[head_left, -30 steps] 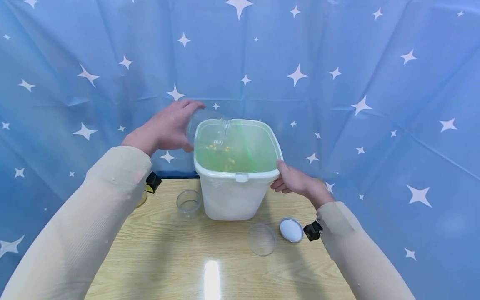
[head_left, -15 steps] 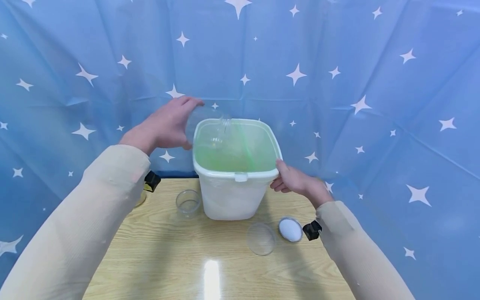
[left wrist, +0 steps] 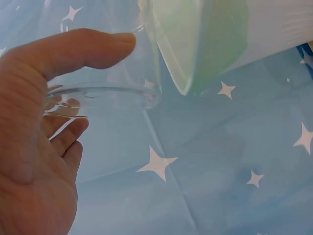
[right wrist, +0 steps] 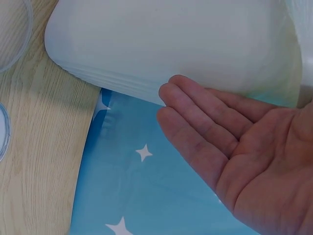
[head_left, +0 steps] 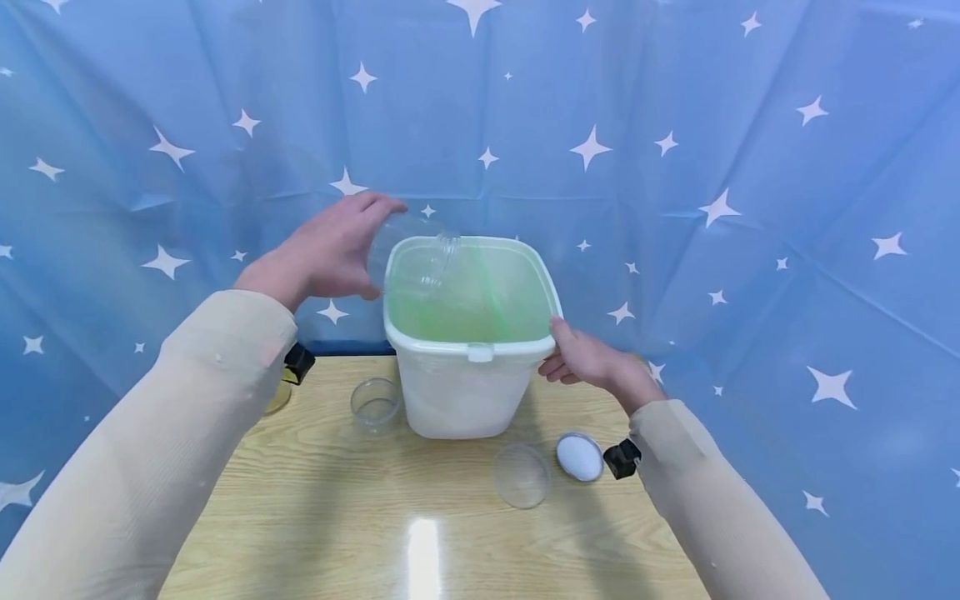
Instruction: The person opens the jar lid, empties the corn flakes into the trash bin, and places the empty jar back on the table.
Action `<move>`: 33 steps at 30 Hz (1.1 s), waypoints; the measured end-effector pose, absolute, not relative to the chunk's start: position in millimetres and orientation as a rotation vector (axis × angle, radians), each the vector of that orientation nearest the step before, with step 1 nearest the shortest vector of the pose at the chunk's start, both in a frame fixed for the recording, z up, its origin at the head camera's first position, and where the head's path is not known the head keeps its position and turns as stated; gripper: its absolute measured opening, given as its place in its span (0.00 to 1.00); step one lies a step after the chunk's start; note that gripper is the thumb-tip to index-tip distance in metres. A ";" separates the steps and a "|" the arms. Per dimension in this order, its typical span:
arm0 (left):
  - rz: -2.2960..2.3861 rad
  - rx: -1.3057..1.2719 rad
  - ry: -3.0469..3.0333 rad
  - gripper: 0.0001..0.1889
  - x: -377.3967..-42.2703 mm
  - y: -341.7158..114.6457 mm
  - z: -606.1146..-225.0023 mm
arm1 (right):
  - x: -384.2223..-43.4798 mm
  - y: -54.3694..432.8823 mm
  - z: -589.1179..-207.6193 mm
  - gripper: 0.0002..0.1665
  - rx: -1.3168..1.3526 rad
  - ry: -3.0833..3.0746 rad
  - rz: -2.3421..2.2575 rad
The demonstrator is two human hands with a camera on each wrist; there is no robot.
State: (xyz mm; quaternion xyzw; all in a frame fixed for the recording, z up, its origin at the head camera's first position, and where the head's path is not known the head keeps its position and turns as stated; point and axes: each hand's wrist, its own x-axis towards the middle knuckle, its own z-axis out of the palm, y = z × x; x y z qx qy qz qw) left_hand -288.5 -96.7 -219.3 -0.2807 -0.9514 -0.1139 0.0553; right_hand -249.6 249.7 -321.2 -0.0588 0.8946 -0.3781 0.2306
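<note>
My left hand (head_left: 333, 246) grips a clear, wide-mouthed jar (head_left: 412, 258) around its base end. The jar lies tipped on its side, its threaded mouth over the left part of a white bin (head_left: 457, 396); its inside looks empty. Pale green shows inside the bin, which stands open-topped near the table's back edge. My right hand (head_left: 581, 354) is at the bin's right side, thumb against the rim. In the right wrist view its fingers (right wrist: 195, 142) are straight, close along the bin's outer wall. The left wrist view shows the thumb (left wrist: 88, 51) across the clear jar wall.
A small clear round container (head_left: 375, 404) stands left of the bin. In front lie a clear round lid (head_left: 522, 477) and a small dish of white material (head_left: 579, 457). A yellowish round thing (head_left: 279, 398) is partly hidden by the left sleeve. A starry blue curtain (head_left: 675, 208) hangs behind.
Yellow bits seen at the jar's mouth and below it a second ago have dropped out of sight into the bin. Both hands have kept nearly the same position.
</note>
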 end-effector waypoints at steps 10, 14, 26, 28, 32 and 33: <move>-0.355 -0.849 -2.888 0.53 -286.1 -100.0 -223.8 | -249.6 250.2 -322.2 0.48 -0.168 2.465 -1.027; -0.366 -0.860 -2.879 0.53 -286.3 -101.8 -224.5 | -250.2 250.5 -321.4 0.48 -0.169 2.471 -1.024; -0.486 -0.844 -2.862 0.58 -283.4 -113.5 -227.7 | -251.2 250.4 -322.6 0.48 -0.178 2.471 -1.039; -0.522 -0.834 -2.856 0.60 -282.8 -116.9 -229.1 | -251.0 250.3 -322.7 0.48 -0.181 2.468 -1.041; -0.639 -0.823 -2.820 0.61 -282.0 -123.8 -232.3 | -251.0 249.8 -323.3 0.48 -0.176 2.465 -1.049; -0.670 -0.822 -2.807 0.61 -281.7 -125.4 -233.0 | -251.1 249.7 -323.5 0.48 -0.174 2.465 -1.051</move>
